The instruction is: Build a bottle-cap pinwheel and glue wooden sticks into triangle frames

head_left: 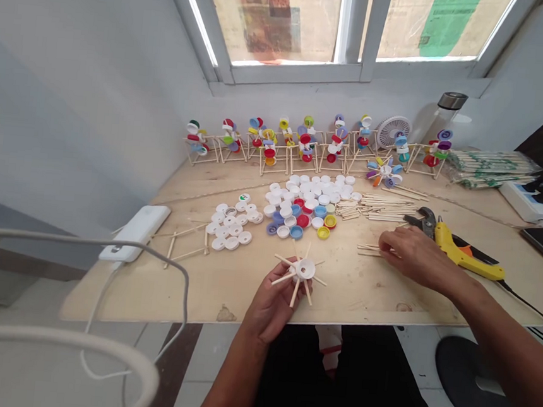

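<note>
My left hand (269, 305) holds a white bottle cap with several wooden sticks fanning out of it like spokes (301, 271), just above the near edge of the wooden table (197, 292). My right hand (412, 254) rests knuckles up on the table, fingers curled down onto a few short wooden sticks (367, 248). A yellow glue gun (467, 253) lies right behind that hand, and pliers (423, 220) sit next to it.
Piles of white and coloured bottle caps (307, 203) and cut sticks (385, 207) lie mid-table. A row of finished cap-and-stick wheels (305, 140) lines the back wall. A white power bank (136, 233) with cable sits left; chopstick packs (488, 167), a power strip and a phone right.
</note>
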Motion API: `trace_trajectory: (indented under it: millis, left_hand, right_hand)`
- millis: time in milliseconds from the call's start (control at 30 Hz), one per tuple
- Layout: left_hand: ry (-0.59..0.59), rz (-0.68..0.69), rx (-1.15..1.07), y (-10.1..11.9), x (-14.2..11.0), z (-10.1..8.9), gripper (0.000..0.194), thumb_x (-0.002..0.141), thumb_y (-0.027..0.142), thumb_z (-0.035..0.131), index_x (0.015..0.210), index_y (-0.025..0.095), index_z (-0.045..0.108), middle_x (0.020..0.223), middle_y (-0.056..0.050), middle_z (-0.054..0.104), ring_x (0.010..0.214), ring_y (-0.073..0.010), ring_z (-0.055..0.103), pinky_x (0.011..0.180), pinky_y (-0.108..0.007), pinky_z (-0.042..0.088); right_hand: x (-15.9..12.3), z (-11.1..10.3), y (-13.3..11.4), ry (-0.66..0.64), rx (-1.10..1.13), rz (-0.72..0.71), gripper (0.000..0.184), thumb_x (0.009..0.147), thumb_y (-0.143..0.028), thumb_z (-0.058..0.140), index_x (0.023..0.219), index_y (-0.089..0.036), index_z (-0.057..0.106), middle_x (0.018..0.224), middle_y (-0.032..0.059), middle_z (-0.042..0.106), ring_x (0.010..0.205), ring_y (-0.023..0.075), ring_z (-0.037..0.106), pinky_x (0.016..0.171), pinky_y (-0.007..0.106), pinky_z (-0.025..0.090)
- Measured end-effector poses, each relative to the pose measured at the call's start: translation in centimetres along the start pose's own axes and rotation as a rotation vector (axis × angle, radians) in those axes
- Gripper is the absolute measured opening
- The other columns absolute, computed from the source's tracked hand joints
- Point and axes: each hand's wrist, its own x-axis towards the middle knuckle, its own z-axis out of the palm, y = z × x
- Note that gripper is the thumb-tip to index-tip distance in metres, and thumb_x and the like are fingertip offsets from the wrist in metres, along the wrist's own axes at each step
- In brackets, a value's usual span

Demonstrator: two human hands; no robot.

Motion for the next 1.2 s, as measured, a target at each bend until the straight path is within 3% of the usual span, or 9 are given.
trace_trajectory:
  millis: [167,367,600,867,1067,1200]
  left_hand:
    - [0.016,-0.001,-0.007,0.1,0.0,0.2,0.035,0.062,0.019,0.077,0.094,0.017,0.065,0.088,-0.004,0.066,0.073,-0.0148,0.061,0.070,-0.028,0.047]
    - [0.044,0.015,0.008,0.1,-0.2,0.5,0.034,0.061,0.020,0.079,0.092,0.017,0.065,0.089,-0.003,0.066,0.073,-0.0133,0.061,0.070,-0.027,0.049]
    - [0.014,0.040,0.057,-0.2,-0.1,0.2,0.033,0.061,0.022,0.081,0.090,0.018,0.067,0.093,-0.003,0.065,0.076,-0.0125,0.061,0.067,-0.024,0.049]
    - [-0.032,0.085,0.266,-0.4,-0.6,1.0,0.028,0.065,0.022,0.079,0.091,0.018,0.069,0.079,0.000,0.064,0.073,-0.0098,0.058,0.070,-0.021,0.047]
    - [-0.065,0.113,0.358,-0.6,-0.9,1.4,0.027,0.068,0.021,0.077,0.093,0.019,0.069,0.084,-0.002,0.067,0.078,-0.0107,0.059,0.075,-0.022,0.046]
    - [-0.038,0.125,0.380,-0.7,-0.9,1.5,0.027,0.068,0.023,0.076,0.094,0.019,0.069,0.081,-0.001,0.067,0.074,-0.0096,0.059,0.073,-0.021,0.045]
  right_hand:
    - [-1.1,-2.0,-4.1,0.135,0.254,-0.090,0.012,0.087,-0.022,0.044,0.077,-0.021,0.050,0.072,0.0019,0.059,0.068,0.0149,0.053,0.065,0.027,0.034]
    - [-0.7,-2.9,-8.2,0.204,0.323,-0.228,0.013,0.088,-0.019,0.043,0.076,-0.020,0.049,0.064,-0.0007,0.055,0.059,0.0118,0.046,0.065,0.027,0.033]
    - [-0.4,-2.8,-8.9,0.208,0.253,-0.267,0.015,0.089,-0.018,0.042,0.077,-0.018,0.050,0.063,-0.0009,0.054,0.058,0.0112,0.043,0.066,0.027,0.030]
    - [-0.4,-2.0,-9.7,0.224,0.212,-0.281,0.022,0.093,-0.022,0.040,0.076,-0.017,0.053,0.062,-0.0003,0.053,0.058,0.0120,0.045,0.066,0.028,0.028]
    - [-0.4,-0.8,-9.9,0.230,0.323,-0.244,0.018,0.093,-0.022,0.042,0.082,-0.017,0.056,0.067,0.0018,0.060,0.064,0.0133,0.050,0.067,0.029,0.030]
    - [-0.6,-0.1,-9.8,0.189,0.496,-0.146,0.015,0.092,-0.027,0.047,0.087,-0.019,0.058,0.077,0.0020,0.065,0.068,0.0130,0.055,0.068,0.028,0.036]
